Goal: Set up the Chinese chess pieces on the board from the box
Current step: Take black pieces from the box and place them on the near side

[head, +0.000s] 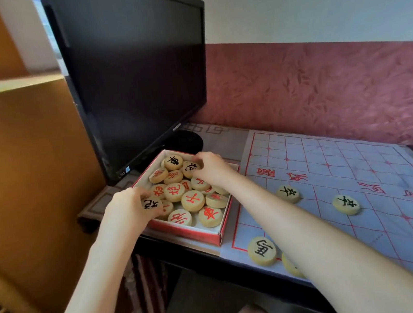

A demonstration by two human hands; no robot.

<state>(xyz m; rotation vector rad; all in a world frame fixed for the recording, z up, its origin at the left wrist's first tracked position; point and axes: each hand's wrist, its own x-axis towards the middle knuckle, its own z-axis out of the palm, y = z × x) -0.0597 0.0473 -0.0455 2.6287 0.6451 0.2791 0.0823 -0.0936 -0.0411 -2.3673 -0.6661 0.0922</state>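
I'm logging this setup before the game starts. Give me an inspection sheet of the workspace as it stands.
Surface: table under a patterned cloth; paper board lies on its right part.
Job's things: open box left of the board, holding mostly red-lettered pieces; four pieces on the board, one partly hidden by the right forearm.
Clutter: nothing seen.
Grips: left hand holds a black-lettered piece at the box's left edge; right hand curls round a second black-lettered piece in the box.
Cables: nothing seen.
Surroundings: dark monitor behind the box, red patterned wall, orange cabinet at left.
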